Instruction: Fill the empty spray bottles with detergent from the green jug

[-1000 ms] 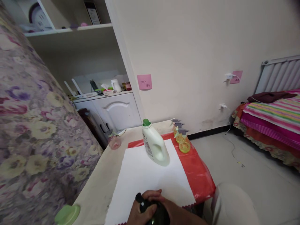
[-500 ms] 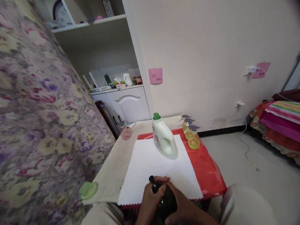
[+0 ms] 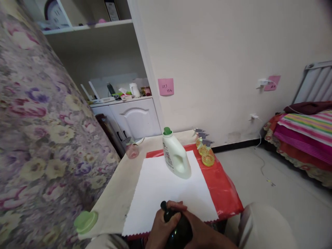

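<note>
White cloth [image 3: 160, 186], hands [image 3: 181, 226] round dark bottle [image 3: 177, 231]

a pale tabletop [image 3: 118, 193] runs from the lower left of the frame toward the centre. a red sheet [image 3: 223, 193] covers its right part, a white sheet [image 3: 160, 190] over that. a white jug [image 3: 175, 159] stands on the white sheet, yellow spray bottles [image 3: 205, 152] on the red, a pink spray bottle [image 3: 131, 150] and a green lid [image 3: 86, 221] on bare tabletop.
</note>
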`<action>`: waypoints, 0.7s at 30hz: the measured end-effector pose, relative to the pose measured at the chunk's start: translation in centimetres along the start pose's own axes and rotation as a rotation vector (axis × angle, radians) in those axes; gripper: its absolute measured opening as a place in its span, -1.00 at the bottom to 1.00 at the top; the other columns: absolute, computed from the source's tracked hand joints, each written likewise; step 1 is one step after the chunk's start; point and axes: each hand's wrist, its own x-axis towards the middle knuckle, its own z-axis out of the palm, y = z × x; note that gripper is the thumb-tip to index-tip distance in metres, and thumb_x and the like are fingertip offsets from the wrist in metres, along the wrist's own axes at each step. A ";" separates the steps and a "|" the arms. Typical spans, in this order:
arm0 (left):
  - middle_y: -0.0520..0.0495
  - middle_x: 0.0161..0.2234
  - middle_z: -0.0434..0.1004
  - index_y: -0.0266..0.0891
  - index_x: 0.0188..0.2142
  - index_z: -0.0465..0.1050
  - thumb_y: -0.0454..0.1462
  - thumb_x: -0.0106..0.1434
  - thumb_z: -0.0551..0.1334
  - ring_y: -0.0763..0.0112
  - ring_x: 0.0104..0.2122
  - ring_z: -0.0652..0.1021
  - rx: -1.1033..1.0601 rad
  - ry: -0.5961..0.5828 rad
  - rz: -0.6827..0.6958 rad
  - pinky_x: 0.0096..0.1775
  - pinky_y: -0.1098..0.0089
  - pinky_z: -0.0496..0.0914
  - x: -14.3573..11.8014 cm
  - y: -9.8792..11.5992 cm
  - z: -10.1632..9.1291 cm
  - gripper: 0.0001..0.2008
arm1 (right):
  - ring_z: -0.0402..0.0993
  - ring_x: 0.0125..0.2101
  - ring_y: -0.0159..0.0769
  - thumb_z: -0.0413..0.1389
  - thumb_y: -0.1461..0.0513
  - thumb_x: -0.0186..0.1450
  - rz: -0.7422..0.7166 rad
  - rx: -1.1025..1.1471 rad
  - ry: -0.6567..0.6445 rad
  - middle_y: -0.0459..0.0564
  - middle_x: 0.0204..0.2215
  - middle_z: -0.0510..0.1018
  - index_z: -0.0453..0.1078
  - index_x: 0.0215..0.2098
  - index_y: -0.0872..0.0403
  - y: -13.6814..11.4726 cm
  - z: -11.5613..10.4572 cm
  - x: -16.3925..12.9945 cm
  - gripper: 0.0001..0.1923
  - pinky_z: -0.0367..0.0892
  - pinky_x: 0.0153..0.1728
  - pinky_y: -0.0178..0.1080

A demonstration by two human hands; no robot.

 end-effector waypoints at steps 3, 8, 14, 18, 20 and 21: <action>-0.20 -0.17 0.64 -0.22 -0.14 0.48 -0.13 0.10 0.26 0.05 -0.06 0.56 0.035 0.055 0.001 0.05 0.10 0.35 0.2 -0.4 0.3 -0.65 | 0.15 0.22 0.06 0.48 0.15 -0.29 -0.043 -0.061 0.031 0.06 0.19 0.31 0.20 0.19 -0.02 0.5 -0.4 -0.1 0.09 0.05 0.23 0.00; -0.27 0.11 0.46 -0.25 0.16 0.25 -0.02 0.07 0.28 0.04 0.08 0.47 -0.028 0.088 0.057 0.09 0.17 0.35 1.0 -2.9 -0.2 -0.30 | 0.25 0.15 0.05 0.48 0.20 -0.28 -0.019 -0.216 0.171 0.07 0.14 0.35 0.20 0.16 -0.01 1.4 -2.2 -0.6 0.06 0.14 0.16 0.02; -0.29 0.08 0.49 -0.28 0.16 0.26 -0.03 0.20 0.20 0.06 0.10 0.46 0.121 0.270 0.024 0.16 0.07 0.27 2.4 -5.6 -3.4 -0.40 | 0.32 0.10 -0.02 0.41 0.24 -0.17 -0.090 -0.360 0.561 0.07 0.08 0.40 0.10 0.15 -0.01 0.3 -7.2 -1.3 -0.03 0.21 0.12 0.01; -0.27 -0.05 0.58 -0.32 0.08 0.33 -0.03 0.17 0.20 0.08 -0.02 0.55 0.260 0.358 -0.039 0.09 0.07 0.35 3.1 -7.2 -5.1 -0.44 | 0.39 0.04 0.00 0.39 0.19 -0.16 -0.113 -0.607 1.071 0.07 0.05 0.44 0.15 0.12 -0.01 -0.3 -11.3 -1.5 -0.09 0.29 0.07 0.01; -0.23 -0.10 0.61 -0.31 0.04 0.36 -0.02 0.16 0.20 0.09 -0.06 0.57 0.305 0.366 -0.045 0.05 0.10 0.39 3.4 -8.4 -5.6 -0.46 | 0.40 0.01 -0.01 0.36 0.17 -0.13 -0.109 -0.663 1.233 0.08 0.05 0.42 0.11 0.14 -0.02 -0.3 -12.8 -1.3 -0.10 0.32 0.04 0.00; -0.21 -0.11 0.62 -0.30 0.03 0.37 -0.02 0.16 0.19 0.10 -0.06 0.58 0.326 0.364 -0.045 0.04 0.12 0.39 3.4 -8.9 -5.7 -0.47 | 0.40 0.00 -0.01 0.35 0.16 -0.11 -0.109 -0.675 1.285 0.09 0.05 0.41 0.08 0.15 -0.02 -0.2 -13.4 -1.2 -0.10 0.33 0.03 -0.01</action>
